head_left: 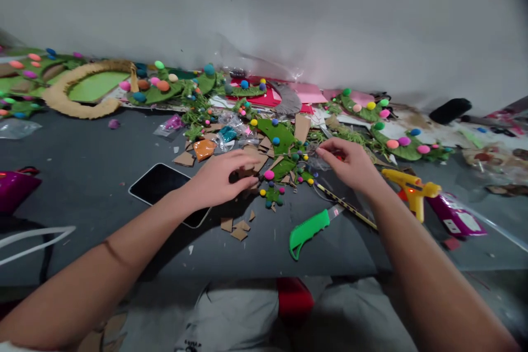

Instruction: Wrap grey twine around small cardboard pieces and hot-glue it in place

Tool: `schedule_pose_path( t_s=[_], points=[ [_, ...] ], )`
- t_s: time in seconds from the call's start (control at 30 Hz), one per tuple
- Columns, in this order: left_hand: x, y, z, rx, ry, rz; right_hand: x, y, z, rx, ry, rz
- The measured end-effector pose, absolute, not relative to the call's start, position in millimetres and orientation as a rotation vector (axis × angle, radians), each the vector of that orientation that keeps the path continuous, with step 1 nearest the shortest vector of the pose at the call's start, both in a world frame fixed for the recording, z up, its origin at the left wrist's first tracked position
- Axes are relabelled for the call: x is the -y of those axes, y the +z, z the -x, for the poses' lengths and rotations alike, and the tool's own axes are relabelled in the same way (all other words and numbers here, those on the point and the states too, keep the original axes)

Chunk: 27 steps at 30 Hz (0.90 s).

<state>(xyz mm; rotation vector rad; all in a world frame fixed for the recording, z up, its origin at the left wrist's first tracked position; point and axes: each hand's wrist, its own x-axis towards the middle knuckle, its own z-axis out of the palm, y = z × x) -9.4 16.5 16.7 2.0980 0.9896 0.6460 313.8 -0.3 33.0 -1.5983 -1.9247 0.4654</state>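
My left hand [223, 177] hovers over cardboard scraps, its fingers stretched and its thumb apart, with nothing plainly gripped. To its right lies a curved green felt piece [277, 136] with small coloured pompoms. My right hand [348, 162] is on the other side of that felt, thumb and forefinger pinched together; what sits between the fingertips is too small to tell. Below the felt lies a small green cluster with pompoms [272, 194]. A green-handled knife [309, 229] with its blade out and a thin yellow-and-black stick [346, 206] lie near my right forearm.
A phone [159, 182] lies partly under my left forearm. Right of my right arm are a yellow glue gun [412, 190] and a purple packet [457, 216]. A tan fabric-wrapped crescent [61, 93] and several pompom-covered green felt pieces [406, 148] line the back.
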Motion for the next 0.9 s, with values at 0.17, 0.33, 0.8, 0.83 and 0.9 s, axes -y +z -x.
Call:
schedule_pose_path(
  t_s=[0.17, 0.33, 0.8, 0.83, 0.9],
  points=[
    [-17, 20, -19, -0.897, 0.751, -1.816, 13, 52, -276, 1.971, 0.617, 1.335],
    [-19, 17, -37, -0.834, 0.752, -1.608, 15, 45, -243, 1.889, 0.588, 1.232],
    [-39, 9, -15, -0.903, 0.846, -1.703, 17, 31, -246, 1.824, 0.427, 1.299],
    [-43, 9, -7, -0.948, 0.871, -1.747, 15, 30, -250, 1.822, 0.438, 1.322],
    [-48, 10, 7, -1.056, 0.941, -1.85, 12, 28, -260, 1.833, 0.472, 1.372]
  ],
)
